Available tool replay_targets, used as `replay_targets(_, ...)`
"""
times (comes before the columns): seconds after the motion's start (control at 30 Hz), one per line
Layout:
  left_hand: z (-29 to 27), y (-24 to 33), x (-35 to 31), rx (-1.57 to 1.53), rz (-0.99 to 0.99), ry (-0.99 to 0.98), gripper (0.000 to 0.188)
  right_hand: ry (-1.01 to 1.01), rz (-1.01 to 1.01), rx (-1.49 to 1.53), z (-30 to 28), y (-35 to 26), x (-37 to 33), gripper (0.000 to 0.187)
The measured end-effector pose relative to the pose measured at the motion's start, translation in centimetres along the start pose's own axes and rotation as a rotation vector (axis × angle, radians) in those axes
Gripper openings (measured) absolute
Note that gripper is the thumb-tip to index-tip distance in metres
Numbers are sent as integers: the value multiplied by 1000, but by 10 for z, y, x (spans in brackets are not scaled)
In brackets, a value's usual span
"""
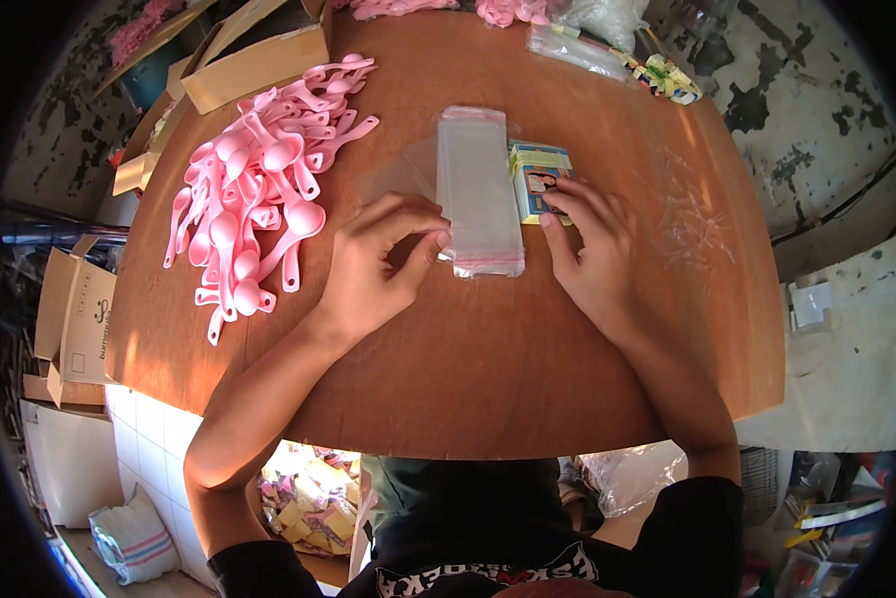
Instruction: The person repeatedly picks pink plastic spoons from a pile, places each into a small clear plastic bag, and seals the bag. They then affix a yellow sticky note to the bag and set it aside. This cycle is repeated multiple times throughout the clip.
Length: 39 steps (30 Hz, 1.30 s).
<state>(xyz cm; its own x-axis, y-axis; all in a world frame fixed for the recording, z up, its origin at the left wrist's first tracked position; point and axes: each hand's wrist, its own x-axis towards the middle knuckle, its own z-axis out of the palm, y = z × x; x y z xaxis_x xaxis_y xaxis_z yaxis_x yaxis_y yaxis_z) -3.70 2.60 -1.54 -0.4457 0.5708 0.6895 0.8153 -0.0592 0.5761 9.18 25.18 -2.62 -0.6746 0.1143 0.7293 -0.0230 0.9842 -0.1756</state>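
Note:
A stack of clear plastic bags (480, 189) with pinkish sealing strips lies in the middle of the table. My left hand (380, 261) is at its left edge, thumb and forefinger closed around the edge of a clear bag. Right beside the bags is a small stack of printed cards (531, 206), blue with a yellowish band across the far end. My right hand (599, 239) has its bent fingers and thumb at the near right side of the cards, closed on the top card. To the left sits a heap of pink plastic scoops (259, 189).
The brown wooden table (448, 379) has a curved near edge. Open cardboard boxes (259, 65) stand at the far left. Plastic packets (580, 52) and a bundle of printed strips (667, 80) lie at the far right. Thin clear scraps (695, 219) are scattered on the right. Below stands a box of wrapped pieces (313, 498).

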Motion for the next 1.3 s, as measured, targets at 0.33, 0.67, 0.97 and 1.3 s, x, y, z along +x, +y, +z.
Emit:
replay_targets(0.33, -4, -2, -6, -473, -506, -6, 15, 346, -36, 213, -21, -20, -2, 12)
replay_targets(0.67, -30, -5, 6, -1033, -803, 137, 42, 188, 545, 1116, -8, -36, -7, 27)
replay_targets(0.97, -18, 4, -3, -484, -656, -333, 50, 154, 402, 1066, -10, -42, -9, 22)
replay_targets(1.3, -18, 5, -4, -493, -599, -366, 50, 79, 388, 972, -3, -42, -17, 20)
